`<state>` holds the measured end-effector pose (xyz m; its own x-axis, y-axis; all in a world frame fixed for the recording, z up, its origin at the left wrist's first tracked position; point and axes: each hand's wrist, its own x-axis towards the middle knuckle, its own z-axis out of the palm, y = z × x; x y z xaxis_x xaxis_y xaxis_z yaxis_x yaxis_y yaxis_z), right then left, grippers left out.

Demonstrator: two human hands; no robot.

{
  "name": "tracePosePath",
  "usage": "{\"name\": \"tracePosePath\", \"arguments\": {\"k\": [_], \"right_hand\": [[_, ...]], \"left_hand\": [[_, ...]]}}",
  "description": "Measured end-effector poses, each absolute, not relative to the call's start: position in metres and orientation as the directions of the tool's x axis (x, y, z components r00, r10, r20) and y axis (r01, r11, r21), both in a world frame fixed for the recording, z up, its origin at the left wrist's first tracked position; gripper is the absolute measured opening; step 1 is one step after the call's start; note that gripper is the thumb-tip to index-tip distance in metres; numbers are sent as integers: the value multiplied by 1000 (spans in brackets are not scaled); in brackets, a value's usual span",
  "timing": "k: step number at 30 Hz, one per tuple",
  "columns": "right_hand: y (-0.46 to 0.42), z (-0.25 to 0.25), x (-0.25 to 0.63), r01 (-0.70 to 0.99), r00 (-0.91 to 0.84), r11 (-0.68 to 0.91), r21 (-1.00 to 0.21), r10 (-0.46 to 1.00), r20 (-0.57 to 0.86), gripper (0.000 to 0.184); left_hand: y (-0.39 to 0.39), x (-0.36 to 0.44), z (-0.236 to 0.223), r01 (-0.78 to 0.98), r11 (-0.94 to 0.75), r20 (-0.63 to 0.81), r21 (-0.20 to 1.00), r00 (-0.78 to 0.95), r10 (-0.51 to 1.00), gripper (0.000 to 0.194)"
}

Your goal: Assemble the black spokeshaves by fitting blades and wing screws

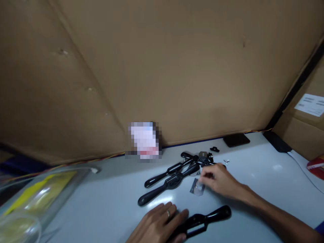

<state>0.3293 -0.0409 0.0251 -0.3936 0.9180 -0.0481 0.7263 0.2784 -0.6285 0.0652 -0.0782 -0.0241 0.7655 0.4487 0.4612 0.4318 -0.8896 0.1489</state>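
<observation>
My left hand lies at the front of the table, its fingers curled over one handle of a black spokeshave body. The other handle points right, and an open slot shows in the middle. Further back, my right hand pinches at a small, shiny metal blade that is close to the tabletop. Its fingertips partly hide the blade. Just left of it lie a black spokeshave and another spokeshave body behind that one. More black parts sit beyond my right hand, partly covered.
Small silver screws and a black lever cap lie behind my right hand. A dark phone and a black device with a white cable are at the back right. Yellow items in clear plastic lie left. Cardboard walls the back.
</observation>
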Motion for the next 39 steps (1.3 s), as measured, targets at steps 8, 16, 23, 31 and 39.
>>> {"name": "tracePosePath", "arguments": {"k": [8, 16, 23, 31, 39], "right_hand": [[-50, 17, 324, 891, -317, 274, -362, 946, -64, 30], [-58, 20, 321, 892, -351, 287, -348, 927, -133, 25], [-60, 29, 318, 860, -311, 178, -478, 926, -215, 28], [-55, 20, 319, 592, -352, 128, -796, 929, -113, 15], [-63, 38, 316, 406, -499, -16, -914, 834, -236, 11]], "left_hand": [[-85, 70, -8, 458, -852, 273, 254, 811, 518, 25], [-84, 67, -13, 449, -827, 235, 339, 811, 536, 28], [-82, 68, -13, 452, -836, 245, 312, 812, 530, 28], [-82, 65, -11, 437, -857, 272, 271, 820, 504, 29], [-81, 66, -9, 446, -867, 280, 223, 822, 495, 21]]}}
